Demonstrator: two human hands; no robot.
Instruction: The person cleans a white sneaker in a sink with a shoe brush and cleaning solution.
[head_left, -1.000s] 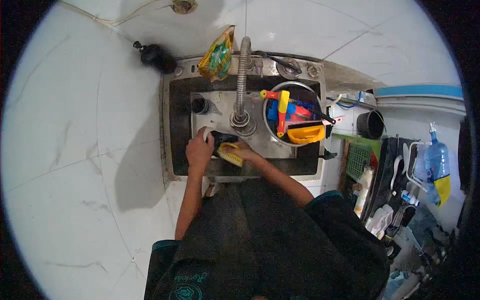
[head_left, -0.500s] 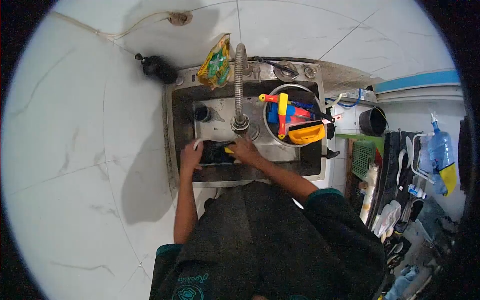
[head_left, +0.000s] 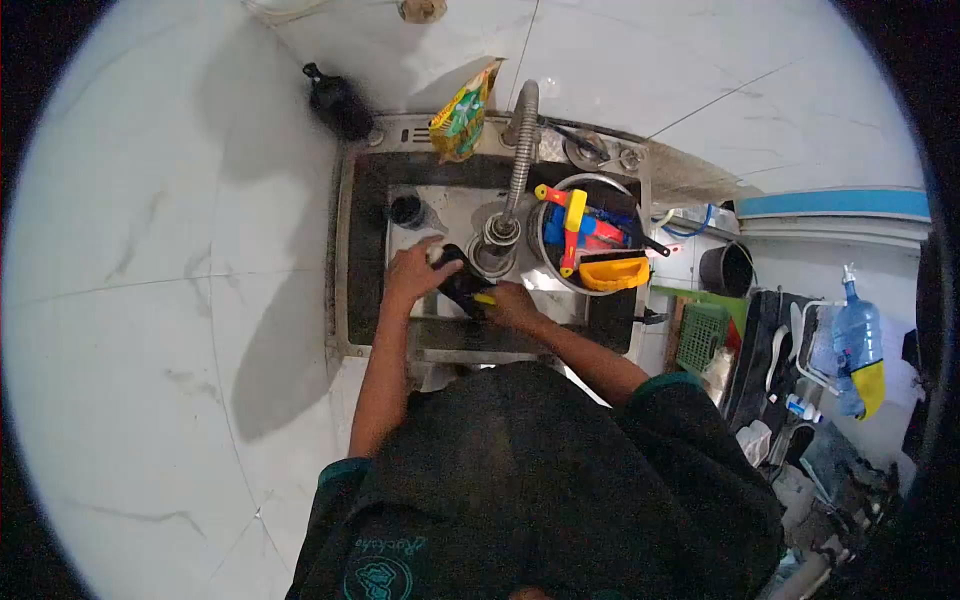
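Over the front part of the metal sink [head_left: 345, 250], my left hand [head_left: 415, 272] has its fingers wrapped round the upper left end of a black object [head_left: 460, 278] with a pale edge. At the object's lower right side is my right hand [head_left: 513, 305], its fingers closed on a small yellow item [head_left: 484, 299], most of which is hidden. The black object lies tilted, just below and left of the sprayer head [head_left: 502, 230]. What kind of object it is cannot be made out.
A round metal bowl [head_left: 537, 255] with red, yellow and blue tools fills the sink's right side. A dark cup [head_left: 407, 210] sits at the left. Behind stand a yellow-green packet [head_left: 465, 115] and a black bottle [head_left: 338, 104]. A water bottle [head_left: 857, 315] is at the right.
The black object has been raised and tilted, moving toward the sprayer. My left hand has shifted up and right with it; my right hand has moved slightly right. The view has also shifted.
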